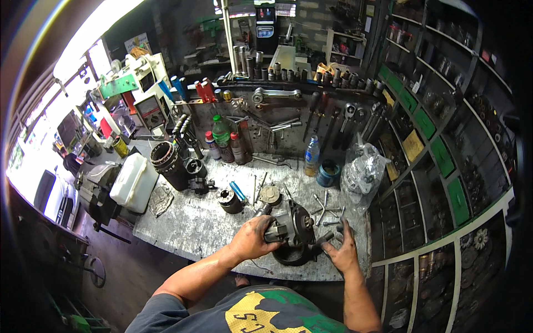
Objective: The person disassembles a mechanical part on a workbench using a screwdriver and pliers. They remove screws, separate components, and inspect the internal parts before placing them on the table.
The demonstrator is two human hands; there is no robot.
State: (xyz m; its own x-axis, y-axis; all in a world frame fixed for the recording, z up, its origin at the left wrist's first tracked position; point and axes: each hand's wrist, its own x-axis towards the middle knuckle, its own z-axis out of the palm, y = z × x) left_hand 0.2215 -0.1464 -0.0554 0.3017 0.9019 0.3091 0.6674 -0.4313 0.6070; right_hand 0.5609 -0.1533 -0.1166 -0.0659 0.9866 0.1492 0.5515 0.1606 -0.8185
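Observation:
My left hand (252, 240) is closed around the left side of a dark metal machine part with a rounded housing (300, 224), at the front of the workbench. Below it a black ring-shaped piece (291, 255) rests at the bench's near edge; I cannot tell whether the two are joined. My right hand (343, 252) is open, fingers stretched away from me, its thumb beside a short dark cylindrical piece (324, 240). Just beyond lie a four-armed metal wrench (323, 208) and a round metal cover (270, 194). A hollow dark cylinder (230, 201) stands to the left.
The worn metal bench (183, 233) carries a white jug (133, 183), a bench vise (94, 191), a tall dark cylinder (169, 166), bottles (222, 133), a blue can (328, 173) and a bagged metal part (363, 172). Sockets and wrenches line the back; shelves (438, 161) flank the right.

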